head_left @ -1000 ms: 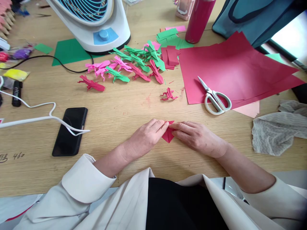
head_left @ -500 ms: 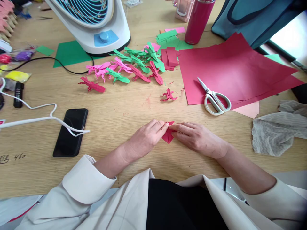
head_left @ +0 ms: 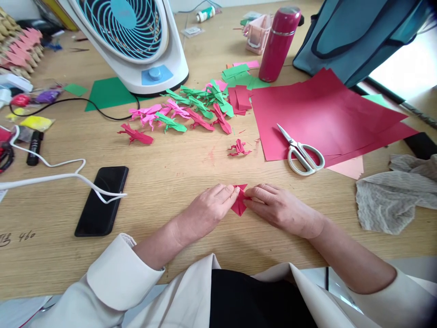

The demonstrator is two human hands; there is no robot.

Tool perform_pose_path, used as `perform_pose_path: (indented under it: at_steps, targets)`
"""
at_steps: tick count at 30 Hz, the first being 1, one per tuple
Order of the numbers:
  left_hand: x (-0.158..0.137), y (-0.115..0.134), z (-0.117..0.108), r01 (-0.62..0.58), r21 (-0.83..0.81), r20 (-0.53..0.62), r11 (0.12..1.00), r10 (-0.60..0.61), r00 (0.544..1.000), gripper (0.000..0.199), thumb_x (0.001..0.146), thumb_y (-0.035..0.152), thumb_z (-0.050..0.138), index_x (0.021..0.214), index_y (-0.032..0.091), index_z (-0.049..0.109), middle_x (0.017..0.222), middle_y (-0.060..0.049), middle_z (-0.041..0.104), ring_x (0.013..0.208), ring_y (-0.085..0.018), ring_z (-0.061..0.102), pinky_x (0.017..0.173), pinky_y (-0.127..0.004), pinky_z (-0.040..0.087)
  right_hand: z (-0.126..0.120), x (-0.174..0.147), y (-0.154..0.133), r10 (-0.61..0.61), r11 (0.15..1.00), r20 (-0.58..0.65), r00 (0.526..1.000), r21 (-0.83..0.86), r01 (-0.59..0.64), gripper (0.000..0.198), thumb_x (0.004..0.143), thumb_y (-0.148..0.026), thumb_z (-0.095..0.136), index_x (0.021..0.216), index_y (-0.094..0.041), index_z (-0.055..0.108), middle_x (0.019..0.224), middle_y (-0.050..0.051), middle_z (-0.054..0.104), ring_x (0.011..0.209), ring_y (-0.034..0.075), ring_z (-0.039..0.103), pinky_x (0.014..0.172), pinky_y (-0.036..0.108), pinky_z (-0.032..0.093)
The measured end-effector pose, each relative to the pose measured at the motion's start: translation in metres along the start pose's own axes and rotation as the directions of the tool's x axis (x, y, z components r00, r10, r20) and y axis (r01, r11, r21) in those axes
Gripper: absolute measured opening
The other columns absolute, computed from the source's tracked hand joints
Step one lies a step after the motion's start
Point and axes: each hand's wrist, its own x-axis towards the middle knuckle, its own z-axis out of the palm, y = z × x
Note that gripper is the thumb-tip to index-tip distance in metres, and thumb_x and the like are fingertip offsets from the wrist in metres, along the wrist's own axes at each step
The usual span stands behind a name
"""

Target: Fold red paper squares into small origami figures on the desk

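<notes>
Small piece of red paper (head_left: 240, 207), folded, plain matte colour. Lies low on the wooden tabletop (head_left: 191, 171), held at its sides between the fingers of the left hand (head_left: 213, 206) and right hand (head_left: 285, 210). Sharp tip points toward the person; crease runs up from it. Far edge roughly straight, pointed corner at right. Side edges covered, full outline uncertain.

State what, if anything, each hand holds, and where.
Both hold one folded red paper: the left hand at its left side, the right hand at its right.
</notes>
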Motion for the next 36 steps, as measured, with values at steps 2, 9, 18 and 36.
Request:
perform_pose_path:
  at_steps: [2,9,18,36]
  targets:
    - [0.000,0.000,0.000,-0.001,0.009,-0.003,1.000,0.001,1.000,0.036,0.095,0.007,0.045,0.130,0.004,0.052,0.114,-0.014,0.066,0.101,-0.021,0.061,0.092,-0.034,0.055,0.000,0.000,0.000,0.004,1.000,-0.001,1.000,0.010,-0.004,0.024,0.100,-0.014,0.041,0.101,-0.012,0.064,0.103,0.013,0.061,0.089,0.020,0.056,0.076,0.035,0.052]
    - [0.002,0.001,0.000,0.004,0.022,-0.008,1.000,-0.003,1.000,0.036,0.096,0.008,0.044,0.131,0.005,0.051,0.112,-0.013,0.066,0.097,-0.020,0.062,0.089,-0.033,0.055,0.001,0.000,0.000,0.008,1.000,0.005,1.000,0.015,-0.008,0.022,0.100,-0.014,0.042,0.102,-0.012,0.064,0.103,0.013,0.061,0.091,0.021,0.056,0.078,0.036,0.052]
    - [0.001,0.001,-0.001,-0.018,0.052,0.009,0.998,0.018,1.000,0.034,0.096,0.007,0.045,0.128,0.004,0.055,0.124,-0.014,0.065,0.100,-0.020,0.062,0.090,-0.033,0.055,0.001,0.000,0.001,0.015,1.000,0.019,1.000,0.019,-0.015,0.023,0.100,-0.015,0.041,0.102,-0.012,0.064,0.105,0.013,0.061,0.092,0.021,0.056,0.079,0.036,0.052]
    - [-0.008,0.001,0.002,-0.059,0.076,0.021,0.995,0.058,0.998,0.043,0.096,0.009,0.045,0.139,0.007,0.049,0.141,-0.014,0.056,0.108,-0.020,0.059,0.092,-0.034,0.055,0.001,-0.003,0.002,0.008,1.000,0.029,1.000,0.006,-0.008,0.027,0.100,-0.018,0.041,0.117,-0.011,0.061,0.105,0.015,0.061,0.094,0.022,0.057,0.083,0.039,0.052]
